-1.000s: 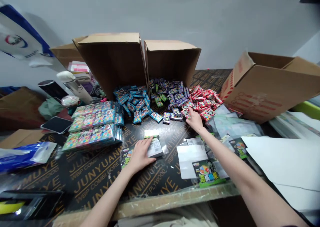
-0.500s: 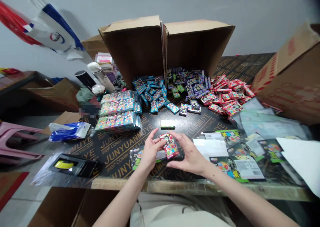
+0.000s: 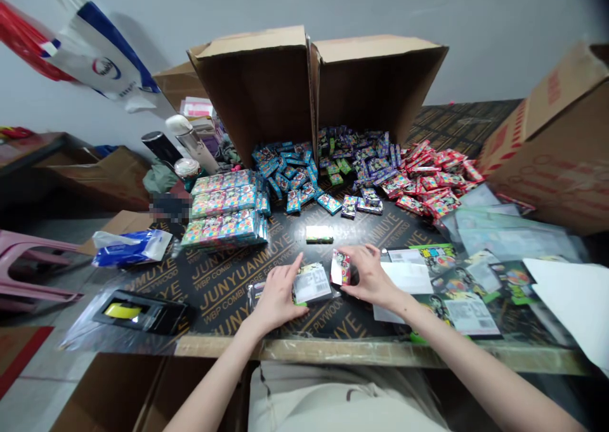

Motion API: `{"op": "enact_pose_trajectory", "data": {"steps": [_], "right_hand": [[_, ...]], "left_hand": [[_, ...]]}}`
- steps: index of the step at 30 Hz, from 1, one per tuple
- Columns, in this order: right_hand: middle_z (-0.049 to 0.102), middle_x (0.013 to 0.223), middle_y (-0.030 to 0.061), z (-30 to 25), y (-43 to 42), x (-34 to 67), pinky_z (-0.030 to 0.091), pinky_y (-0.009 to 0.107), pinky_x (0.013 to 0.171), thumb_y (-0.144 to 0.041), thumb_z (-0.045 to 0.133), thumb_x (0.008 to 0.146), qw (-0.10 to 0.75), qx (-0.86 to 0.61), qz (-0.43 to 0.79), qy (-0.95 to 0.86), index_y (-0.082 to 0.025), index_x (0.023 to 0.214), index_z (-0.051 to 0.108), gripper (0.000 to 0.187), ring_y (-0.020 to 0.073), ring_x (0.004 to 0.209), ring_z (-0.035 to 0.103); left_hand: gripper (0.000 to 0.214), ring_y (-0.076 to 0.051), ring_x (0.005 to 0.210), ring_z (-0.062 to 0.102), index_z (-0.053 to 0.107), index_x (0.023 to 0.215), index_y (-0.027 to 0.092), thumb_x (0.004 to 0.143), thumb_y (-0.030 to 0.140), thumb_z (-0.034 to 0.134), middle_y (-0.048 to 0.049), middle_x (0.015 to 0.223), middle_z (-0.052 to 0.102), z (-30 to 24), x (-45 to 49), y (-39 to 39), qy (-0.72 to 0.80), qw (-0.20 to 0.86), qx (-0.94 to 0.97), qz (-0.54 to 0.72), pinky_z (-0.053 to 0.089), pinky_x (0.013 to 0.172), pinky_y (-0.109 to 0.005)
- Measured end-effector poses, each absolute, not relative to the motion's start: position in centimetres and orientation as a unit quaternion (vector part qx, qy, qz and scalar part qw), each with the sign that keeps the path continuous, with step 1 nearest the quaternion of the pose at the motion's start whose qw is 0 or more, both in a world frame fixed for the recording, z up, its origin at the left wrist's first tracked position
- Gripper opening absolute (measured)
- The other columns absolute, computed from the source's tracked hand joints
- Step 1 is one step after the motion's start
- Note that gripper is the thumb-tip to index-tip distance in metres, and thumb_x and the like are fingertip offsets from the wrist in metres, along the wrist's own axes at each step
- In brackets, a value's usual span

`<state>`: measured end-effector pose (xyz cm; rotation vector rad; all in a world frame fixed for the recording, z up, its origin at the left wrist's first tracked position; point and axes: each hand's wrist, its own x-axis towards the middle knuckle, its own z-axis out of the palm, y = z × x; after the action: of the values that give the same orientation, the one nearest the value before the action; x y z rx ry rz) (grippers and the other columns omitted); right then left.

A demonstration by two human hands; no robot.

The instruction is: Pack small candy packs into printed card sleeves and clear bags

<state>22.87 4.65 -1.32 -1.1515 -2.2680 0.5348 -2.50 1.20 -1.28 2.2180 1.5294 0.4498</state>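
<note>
My right hand (image 3: pixel 373 272) grips a small red printed box (image 3: pixel 344 261) between thumb and fingers, with a white patch on its near left side. To the left, my left hand (image 3: pixel 278 295) lies with fingers stretched out on a flat printed packet (image 3: pixel 313 282). That packet has a white label and clear plastic edges, and the hand covers its left part. Just beyond both hands a small box with a pale, shiny top and green side (image 3: pixel 319 234) rests on the table.
Blue boxes (image 3: pixel 292 172), purple boxes (image 3: pixel 375 162) and red boxes (image 3: pixel 440 178) lie heaped before open cartons (image 3: pixel 375 89). Wrapped stacks (image 3: pixel 223 210) stand left. Flat printed packets (image 3: pixel 471 314) and white sheets (image 3: pixel 566 305) spread right. A black tape-holder-like object (image 3: pixel 143 311) lies front left.
My hands have moved apart. The red box went right and tilted in my right hand; my left hand released it and came down on the packet, whose white label now shows.
</note>
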Motion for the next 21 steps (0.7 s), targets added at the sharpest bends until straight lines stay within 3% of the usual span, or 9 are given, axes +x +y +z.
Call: {"op": "enact_pose_trajectory", "data": {"steps": [4, 7, 11, 16, 18, 21], "right_hand": [[0.050, 0.121, 0.0103, -1.5, 4.7, 22.9, 0.021, 0.047, 0.098, -0.027, 0.066, 0.061, 0.256, -0.379, 0.267, -0.848, -0.021, 0.127, 0.036, 0.072, 0.0280, 0.111, 0.046], [0.044, 0.129, 0.0104, -1.2, 4.9, 23.0, 0.029, 0.041, 0.096, -0.032, 0.071, 0.060, 0.243, -0.338, 0.324, -0.849, -0.021, 0.128, 0.035, 0.078, 0.0259, 0.116, 0.042], [0.043, 0.131, 0.0123, -1.0, 4.9, 22.8, 0.022, 0.047, 0.099, -0.048, 0.074, 0.057, 0.270, -0.382, 0.285, -0.836, -0.023, 0.134, 0.025, 0.095, 0.0291, 0.122, 0.038], [0.057, 0.118, 0.0090, -0.4, 4.6, 21.5, 0.017, 0.049, 0.101, -0.035, 0.046, 0.087, 0.266, -0.382, 0.302, -0.832, -0.026, 0.137, 0.019, 0.058, 0.0226, 0.111, 0.052], [0.059, 0.116, 0.0079, -0.6, 5.9, 20.9, 0.020, 0.048, 0.100, -0.031, 0.042, 0.089, 0.275, -0.398, 0.277, -0.830, -0.027, 0.136, 0.025, 0.050, 0.0220, 0.109, 0.052], [0.049, 0.127, 0.0118, -1.6, 9.5, 20.4, 0.025, 0.049, 0.096, -0.032, 0.053, 0.082, 0.295, -0.471, 0.190, -0.809, -0.023, 0.135, 0.029, 0.060, 0.0277, 0.120, 0.040]], "left_hand": [[0.110, -0.027, 0.105, 0.046, 0.002, 0.142, 0.022, 0.056, 0.027, 0.070, -0.0081, 0.112, 0.051, -1.0, -2.9, 0.7, 0.544, 0.226, 0.783, 0.199, 0.034, 0.094, -0.045], [0.111, -0.027, 0.108, 0.045, 0.002, 0.141, 0.023, 0.055, 0.026, 0.071, -0.0079, 0.116, 0.050, -0.5, -3.0, 0.5, 0.534, 0.267, 0.774, 0.210, 0.034, 0.095, -0.043], [0.109, -0.026, 0.110, 0.047, 0.005, 0.141, 0.023, 0.055, 0.028, 0.072, -0.0084, 0.119, 0.049, -0.3, -3.2, 0.6, 0.561, 0.278, 0.745, 0.230, 0.034, 0.096, -0.042], [0.110, -0.025, 0.111, 0.047, 0.003, 0.141, 0.025, 0.055, 0.027, 0.072, -0.0071, 0.120, 0.049, -0.3, -3.3, 0.9, 0.578, 0.263, 0.733, 0.243, 0.034, 0.096, -0.041], [0.110, -0.026, 0.110, 0.047, 0.002, 0.141, 0.026, 0.055, 0.026, 0.072, -0.0071, 0.119, 0.049, -0.5, -3.3, 0.8, 0.578, 0.248, 0.741, 0.235, 0.034, 0.095, -0.043], [0.109, -0.027, 0.107, 0.047, 0.008, 0.141, 0.025, 0.054, 0.027, 0.073, -0.0084, 0.116, 0.050, -1.0, -2.9, 0.9, 0.566, 0.231, 0.766, 0.198, 0.035, 0.093, -0.045]]}}
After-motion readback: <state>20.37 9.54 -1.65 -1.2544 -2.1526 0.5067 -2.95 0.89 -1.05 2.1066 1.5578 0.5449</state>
